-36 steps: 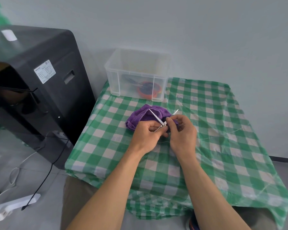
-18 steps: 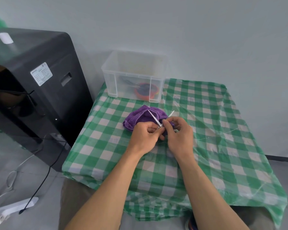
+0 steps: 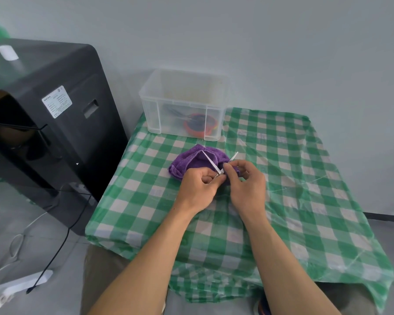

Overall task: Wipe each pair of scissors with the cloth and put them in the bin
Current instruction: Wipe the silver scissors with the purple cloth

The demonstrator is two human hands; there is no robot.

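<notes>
Lower centre of frame: left hand [image 3: 199, 185] curls round the handles of small scissors [image 3: 209, 160]. Right hand [image 3: 248, 184] pinches them near the pivot with thumb and forefinger, its other fingers loosely bent.

Blades are thin bright metal, spread in a V, tips over the cloth [image 3: 189, 161]. The cloth is purple, plush and crumpled, lying on the glossy green-check table cover [image 3: 289, 178] just beyond the hands.

Upper centre: bin [image 3: 182, 96], translucent rigid plastic, open-topped. Orange-handled scissors [image 3: 197, 126] lie inside.

Judgement: this pair is mid-wipe and not yet binned. No further pairs are visible on the table.
</notes>
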